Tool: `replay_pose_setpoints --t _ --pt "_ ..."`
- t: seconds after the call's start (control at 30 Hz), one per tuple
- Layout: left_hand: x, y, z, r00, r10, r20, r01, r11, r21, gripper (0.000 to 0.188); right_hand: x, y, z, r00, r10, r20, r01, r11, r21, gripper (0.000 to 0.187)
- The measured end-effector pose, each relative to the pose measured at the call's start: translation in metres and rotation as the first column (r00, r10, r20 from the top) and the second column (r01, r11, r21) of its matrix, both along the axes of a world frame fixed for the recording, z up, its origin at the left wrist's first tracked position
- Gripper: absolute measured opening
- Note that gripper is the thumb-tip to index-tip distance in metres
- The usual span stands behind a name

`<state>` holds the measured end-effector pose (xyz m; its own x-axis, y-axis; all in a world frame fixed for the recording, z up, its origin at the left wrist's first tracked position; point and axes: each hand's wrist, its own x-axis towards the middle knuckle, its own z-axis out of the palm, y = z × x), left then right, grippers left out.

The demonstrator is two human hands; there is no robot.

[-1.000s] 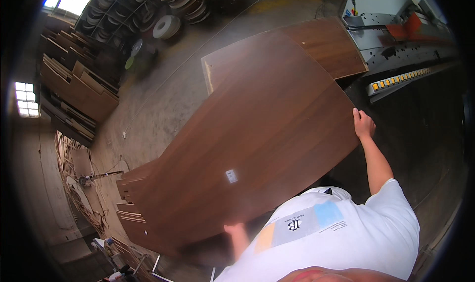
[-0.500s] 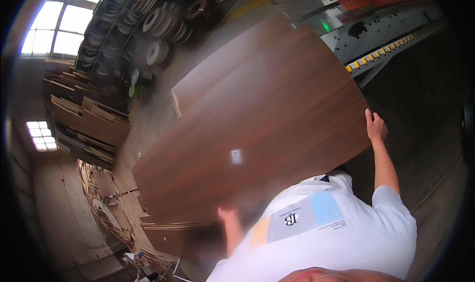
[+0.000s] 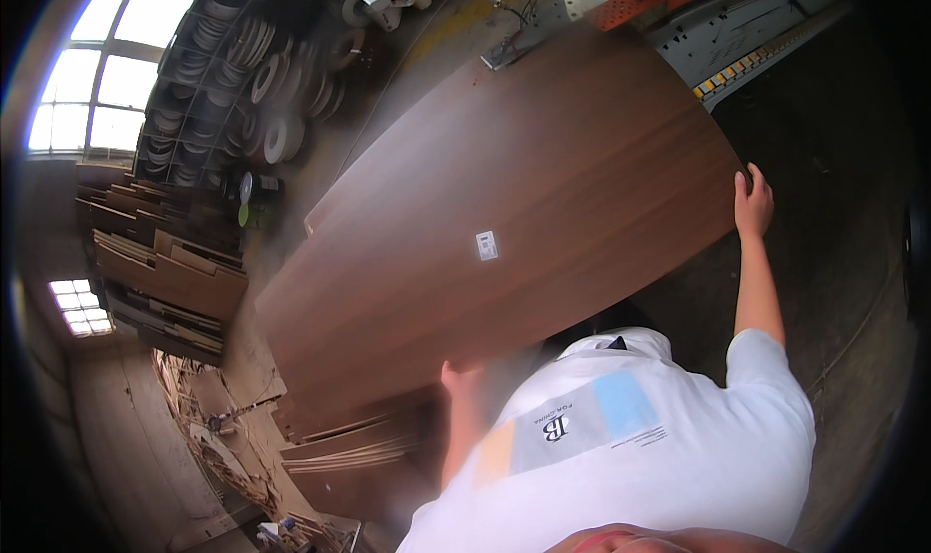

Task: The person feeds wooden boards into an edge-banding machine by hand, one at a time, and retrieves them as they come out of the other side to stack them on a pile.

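Observation:
A large brown wood-grain board (image 3: pixel 543 185) with a small white label (image 3: pixel 486 246) stretches in front of me. My right hand (image 3: pixel 754 202) is at its right edge, with the fingers closed over the rim. My left hand (image 3: pixel 460 377) grips the near edge; its thumb shows on top, while the other fingers are hidden underneath. The far end of the board reaches a grey and orange machine (image 3: pixel 742 54). Below its near left part lies a stack of similar brown boards (image 3: pixel 354 471).
A row of yellow rollers (image 3: pixel 734 74) runs along the machine's edge. Racks with coiled edging rolls (image 3: pixel 283 138) stand at the far left. Stacked panels (image 3: pixel 170 272) lean along the left side, with scrap strips (image 3: pixel 218 422) nearer on the floor.
The board has moved away from me toward the machine, and its label sits farther off. Both hands have gone forward with it. More of the stack underneath shows.

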<state>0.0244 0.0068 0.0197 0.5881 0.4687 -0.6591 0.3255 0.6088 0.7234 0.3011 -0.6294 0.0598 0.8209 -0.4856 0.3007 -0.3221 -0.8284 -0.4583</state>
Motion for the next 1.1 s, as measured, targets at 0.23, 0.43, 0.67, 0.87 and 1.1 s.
replay_pose_setpoints --t 0.23,0.43,0.67,0.87,1.1 --pt "0.015 -0.013 0.005 0.982 0.174 0.079 -0.096 0.808 -0.582 0.033 -0.106 0.078 -0.070 0.825 -0.563 -0.041 0.476 0.654 0.588 0.062" --pt "0.009 -0.015 -0.001 0.983 0.153 0.103 -0.051 0.761 -0.646 0.033 -0.156 0.257 -0.055 0.787 0.222 -0.576 0.615 -0.358 0.703 0.066" --pt "-0.023 0.002 -0.001 0.999 -0.037 0.036 0.049 0.889 -0.454 0.046 -0.160 0.289 -0.040 0.832 0.257 -0.492 0.537 -0.148 0.831 0.052" --pt "-0.047 0.095 -0.032 0.972 0.197 -0.129 -0.211 0.972 -0.102 0.048 -0.153 0.305 -0.031 0.825 0.193 -0.531 0.546 -0.029 0.837 0.046" --pt "-0.040 0.093 -0.027 0.966 0.222 -0.136 -0.240 0.961 -0.139 0.041 -0.143 0.283 -0.058 0.817 0.297 -0.495 0.518 0.001 0.855 0.051"
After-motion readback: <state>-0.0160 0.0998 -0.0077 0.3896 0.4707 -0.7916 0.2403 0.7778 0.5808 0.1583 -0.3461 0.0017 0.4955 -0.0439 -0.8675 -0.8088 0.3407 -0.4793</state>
